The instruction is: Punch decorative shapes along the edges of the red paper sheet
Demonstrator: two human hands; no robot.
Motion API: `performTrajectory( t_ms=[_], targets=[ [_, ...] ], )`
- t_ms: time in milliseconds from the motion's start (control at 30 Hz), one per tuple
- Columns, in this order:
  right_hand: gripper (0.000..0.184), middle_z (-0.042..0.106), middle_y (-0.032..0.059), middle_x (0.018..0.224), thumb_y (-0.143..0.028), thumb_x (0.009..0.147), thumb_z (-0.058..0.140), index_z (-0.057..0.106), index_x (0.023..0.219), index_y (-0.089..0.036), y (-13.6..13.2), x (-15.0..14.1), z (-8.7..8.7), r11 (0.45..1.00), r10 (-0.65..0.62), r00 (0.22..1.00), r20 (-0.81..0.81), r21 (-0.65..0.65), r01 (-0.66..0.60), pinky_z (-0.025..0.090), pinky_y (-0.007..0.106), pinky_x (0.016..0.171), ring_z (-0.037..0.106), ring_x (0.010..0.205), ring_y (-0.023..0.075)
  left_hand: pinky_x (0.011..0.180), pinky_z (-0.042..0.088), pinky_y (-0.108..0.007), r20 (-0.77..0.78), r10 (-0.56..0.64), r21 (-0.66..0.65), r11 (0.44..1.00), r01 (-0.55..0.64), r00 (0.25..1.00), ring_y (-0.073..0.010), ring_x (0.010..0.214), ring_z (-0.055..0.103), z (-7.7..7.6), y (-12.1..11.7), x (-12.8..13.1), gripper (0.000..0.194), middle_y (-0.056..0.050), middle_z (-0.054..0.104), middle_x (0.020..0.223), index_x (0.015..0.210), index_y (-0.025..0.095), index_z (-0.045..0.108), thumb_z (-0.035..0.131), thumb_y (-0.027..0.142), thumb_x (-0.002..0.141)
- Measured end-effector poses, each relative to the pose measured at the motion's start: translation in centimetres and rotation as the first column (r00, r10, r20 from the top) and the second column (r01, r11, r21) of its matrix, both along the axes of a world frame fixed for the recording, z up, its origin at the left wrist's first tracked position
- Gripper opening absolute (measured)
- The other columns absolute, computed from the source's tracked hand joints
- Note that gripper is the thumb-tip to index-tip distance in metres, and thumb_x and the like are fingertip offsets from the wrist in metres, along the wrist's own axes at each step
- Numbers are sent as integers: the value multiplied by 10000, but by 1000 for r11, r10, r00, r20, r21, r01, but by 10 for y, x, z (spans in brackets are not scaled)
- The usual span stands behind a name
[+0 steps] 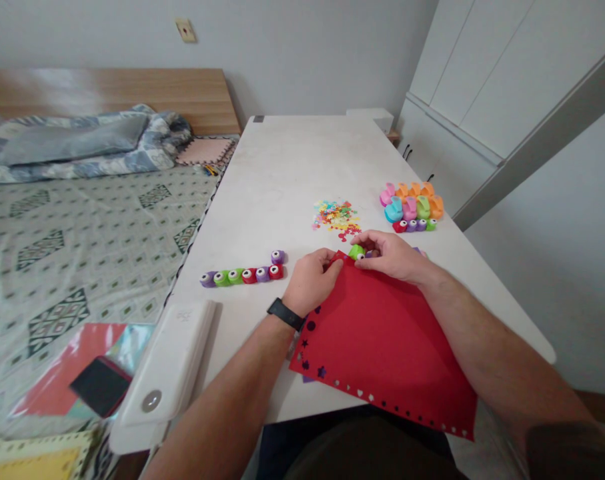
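The right hand (389, 257) had its fingers closed on a green paper punch (356, 252) at the corner of a red paper sheet (382, 333). The left hand (312, 283) had curled fingers on the sheet's edge, grip unclear, above a white worktop (282, 173).

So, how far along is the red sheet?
Done: the red sheet has punched shapes along its left and near edges, and paper bits lie piled on the table. In hand: the right hand holds a green punch at the far corner; the left hand steadies the sheet. Left: its right edge shows no holes.
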State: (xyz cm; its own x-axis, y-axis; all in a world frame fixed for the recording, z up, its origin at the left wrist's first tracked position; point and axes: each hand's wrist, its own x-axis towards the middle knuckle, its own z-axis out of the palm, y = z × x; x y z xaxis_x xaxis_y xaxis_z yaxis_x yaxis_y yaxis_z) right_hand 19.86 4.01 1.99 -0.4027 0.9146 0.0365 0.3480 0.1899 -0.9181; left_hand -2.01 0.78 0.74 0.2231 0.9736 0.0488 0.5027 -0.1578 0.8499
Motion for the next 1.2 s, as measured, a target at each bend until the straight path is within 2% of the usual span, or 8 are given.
performTrajectory(
  t_ms=[333,633,833,1067,1200],
  targets=[
    [435,709,41,991,-245,725,778,692,1147,-183,1,-1,-6,999,28,999,-30,-23,-29,513,306,770,626,811,160,703,513,-279,9,-1,-7,1000,1,1000,-182,778,688,-7,2,-1,223,-55,769,895,971,193,709,574,370,953],
    [378,698,27,959,-207,722,769,695,1092,-183,-4,-10,4,995,65,998,-25,-70,-67,500,308,803,625,819,158,734,514,-285,4,1,15,1000,-1,1000,-181,782,683,-4,2,0,209,-45,763,890,978,195,715,570,344,955],
    [394,677,17,934,-196,733,761,662,1114,-182,-5,-8,3,994,76,996,-37,-80,-79,502,301,783,625,811,154,729,511,-284,5,3,23,1000,-3,1000,-181,784,680,-3,1,-1,217,-48,762,887,966,192,719,568,347,956],
    [446,698,37,966,-224,741,777,660,1167,-169,-3,-7,0,994,73,997,0,-87,-73,513,312,788,633,818,161,746,522,-285,46,2,3,1000,-2,999,-180,787,676,-7,2,-1,214,-48,762,891,966,197,706,573,365,956],
    [431,700,43,988,-232,761,764,668,1175,-162,-3,-6,-1,990,111,994,4,-92,-110,513,317,804,633,827,165,746,532,-289,128,38,-8,999,-38,991,-192,789,675,-6,2,1,188,-57,762,865,920,191,707,631,363,918]
  ],
)
